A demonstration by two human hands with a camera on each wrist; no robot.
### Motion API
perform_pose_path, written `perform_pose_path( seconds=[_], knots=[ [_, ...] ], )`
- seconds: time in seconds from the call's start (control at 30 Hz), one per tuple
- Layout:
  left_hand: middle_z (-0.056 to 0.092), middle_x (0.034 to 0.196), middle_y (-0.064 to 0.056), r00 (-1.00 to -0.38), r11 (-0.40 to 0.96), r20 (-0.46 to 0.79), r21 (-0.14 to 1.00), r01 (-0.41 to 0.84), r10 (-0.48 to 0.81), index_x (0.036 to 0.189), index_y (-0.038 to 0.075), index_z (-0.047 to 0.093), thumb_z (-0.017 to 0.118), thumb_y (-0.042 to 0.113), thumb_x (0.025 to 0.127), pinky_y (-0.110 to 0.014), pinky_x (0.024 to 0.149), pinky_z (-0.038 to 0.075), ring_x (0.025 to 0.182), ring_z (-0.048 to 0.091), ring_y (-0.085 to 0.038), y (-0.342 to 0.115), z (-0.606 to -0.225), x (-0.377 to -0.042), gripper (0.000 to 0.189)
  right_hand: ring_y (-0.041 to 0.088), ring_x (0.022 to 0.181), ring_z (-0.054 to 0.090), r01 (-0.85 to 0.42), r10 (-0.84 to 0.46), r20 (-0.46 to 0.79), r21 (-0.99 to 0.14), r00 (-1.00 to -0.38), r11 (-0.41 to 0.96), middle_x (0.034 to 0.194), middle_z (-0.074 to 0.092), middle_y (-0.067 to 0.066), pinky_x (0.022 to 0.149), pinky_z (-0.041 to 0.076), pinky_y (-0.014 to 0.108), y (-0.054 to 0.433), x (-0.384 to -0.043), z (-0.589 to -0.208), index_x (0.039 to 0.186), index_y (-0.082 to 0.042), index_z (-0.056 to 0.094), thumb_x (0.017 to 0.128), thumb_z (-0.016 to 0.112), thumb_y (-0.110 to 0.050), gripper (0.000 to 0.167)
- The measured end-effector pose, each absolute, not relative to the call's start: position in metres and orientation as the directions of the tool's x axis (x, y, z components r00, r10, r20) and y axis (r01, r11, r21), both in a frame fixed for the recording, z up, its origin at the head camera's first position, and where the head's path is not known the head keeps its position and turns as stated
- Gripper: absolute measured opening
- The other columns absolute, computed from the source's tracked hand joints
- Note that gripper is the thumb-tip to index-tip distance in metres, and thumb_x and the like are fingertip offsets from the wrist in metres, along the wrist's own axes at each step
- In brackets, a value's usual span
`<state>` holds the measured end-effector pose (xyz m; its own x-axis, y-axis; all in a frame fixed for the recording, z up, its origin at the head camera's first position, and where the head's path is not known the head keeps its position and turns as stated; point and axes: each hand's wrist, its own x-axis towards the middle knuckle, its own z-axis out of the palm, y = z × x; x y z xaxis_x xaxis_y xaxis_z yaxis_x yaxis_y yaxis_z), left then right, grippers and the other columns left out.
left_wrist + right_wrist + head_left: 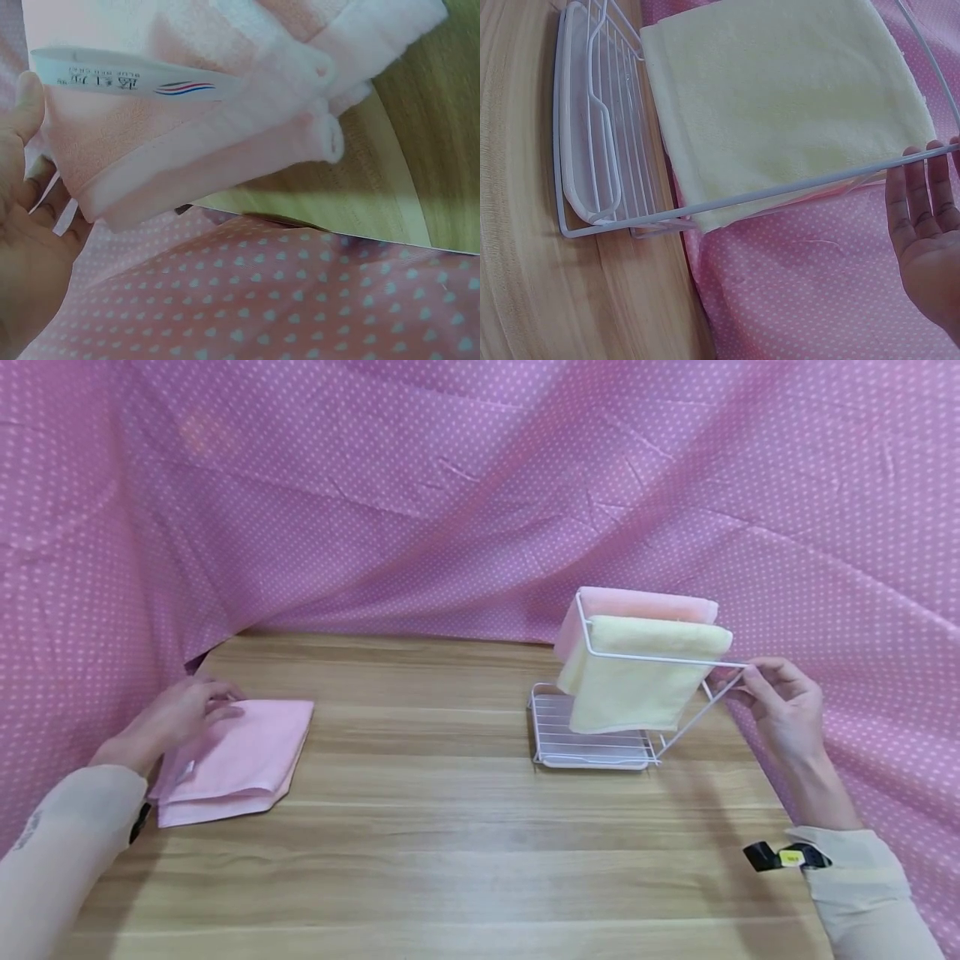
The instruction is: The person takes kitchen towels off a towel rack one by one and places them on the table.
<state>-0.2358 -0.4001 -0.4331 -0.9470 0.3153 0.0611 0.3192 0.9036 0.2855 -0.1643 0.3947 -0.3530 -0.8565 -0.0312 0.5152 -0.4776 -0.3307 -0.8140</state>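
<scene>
At the left, my left hand (183,714) touches the far left corner of a folded pink towel (255,743) on the table. In the left wrist view, its fingers (64,206) pass behind the towel's edge, and a white label (135,75) hangs across the cloth. My right hand (783,706) holds the upper right end of a white wire rack (660,658) between thumb and fingers. A pale yellow towel (637,681) and a pink towel (645,602) drape over the rack's upper part, the yellow one nearer me.
The rack's lower shelf has wire bars over a white tray (592,766). All this stands on a wood-grain table (420,835). Pink dotted fabric (375,510) hangs behind the table and along both sides.
</scene>
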Motion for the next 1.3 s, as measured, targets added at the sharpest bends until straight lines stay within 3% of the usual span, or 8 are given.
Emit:
perform_pose_path(
  seconds=[0.17, 0.37, 0.53, 0.77, 0.93, 1.3],
  knots=[
    [0.072, 0.117, -0.030, -0.939, 0.896, 0.080, 0.283, 0.342, 0.333, 0.121, 0.000, 0.072, 0.071, 0.009, 0.099, -0.070, 0.097, 0.048, 0.112, 0.065, -0.053, -0.394, -0.432, -0.238, 0.024, 0.024, 0.093, 0.079, -0.465, -0.048, 0.517, -0.802, -0.854, -0.376, 0.102, 0.078, 0.016, 0.087, 0.064, 0.030, 0.395, -0.165, -0.353, 0.112, 0.011, 0.065, 0.103, 0.046, 0.016, 0.022],
    [0.072, 0.120, -0.032, -0.924, 0.880, 0.110, 0.283, 0.383, 0.367, 0.129, -0.002, 0.068, 0.069, 0.016, 0.102, -0.069, 0.099, 0.050, 0.113, 0.067, -0.053, -0.364, -0.417, -0.239, 0.033, 0.024, 0.092, 0.079, -0.464, -0.041, 0.514, -0.805, -0.857, -0.370, 0.102, 0.079, 0.016, 0.086, 0.065, 0.031, 0.395, -0.165, -0.353, 0.112, 0.011, 0.065, 0.103, 0.046, 0.017, 0.022],
    [0.074, 0.119, -0.026, -0.901, 0.849, 0.195, 0.305, 0.432, 0.388, 0.129, 0.000, 0.069, 0.068, 0.019, 0.102, -0.065, 0.100, 0.050, 0.113, 0.068, -0.046, -0.327, -0.404, -0.237, 0.033, 0.025, 0.091, 0.079, -0.465, -0.033, 0.512, -0.803, -0.858, -0.374, 0.101, 0.078, 0.016, 0.086, 0.065, 0.031, 0.395, -0.166, -0.353, 0.112, 0.011, 0.066, 0.103, 0.047, 0.017, 0.022],
    [0.073, 0.124, -0.025, -0.901, 0.786, 0.197, 0.441, 0.433, 0.385, 0.131, 0.000, 0.067, 0.068, 0.022, 0.104, -0.060, 0.101, 0.054, 0.114, 0.069, -0.041, -0.269, -0.392, -0.239, 0.035, 0.027, 0.091, 0.078, -0.471, -0.031, 0.524, -0.788, -0.851, -0.396, 0.100, 0.077, 0.018, 0.085, 0.065, 0.032, 0.396, -0.167, -0.355, 0.111, 0.013, 0.065, 0.103, 0.046, 0.018, 0.021],
    [0.073, 0.124, -0.021, -0.884, 0.745, 0.220, 0.478, 0.466, 0.412, 0.132, 0.000, 0.066, 0.069, 0.022, 0.103, -0.056, 0.103, 0.055, 0.116, 0.068, -0.038, -0.228, -0.383, -0.240, 0.036, 0.027, 0.091, 0.078, -0.477, -0.027, 0.525, -0.792, -0.851, -0.381, 0.100, 0.078, 0.017, 0.084, 0.065, 0.031, 0.397, -0.167, -0.356, 0.112, 0.013, 0.064, 0.103, 0.047, 0.017, 0.020],
    [0.075, 0.117, -0.016, -0.796, 0.611, 0.342, 0.513, 0.603, 0.499, 0.127, 0.001, 0.068, 0.072, 0.021, 0.101, -0.047, 0.099, 0.060, 0.109, 0.071, -0.030, -0.147, -0.366, -0.235, 0.033, 0.025, 0.092, 0.079, -0.480, -0.031, 0.522, -0.804, -0.852, -0.352, 0.101, 0.078, 0.017, 0.085, 0.065, 0.030, 0.399, -0.164, -0.356, 0.112, 0.014, 0.063, 0.103, 0.047, 0.016, 0.018]
  ],
)
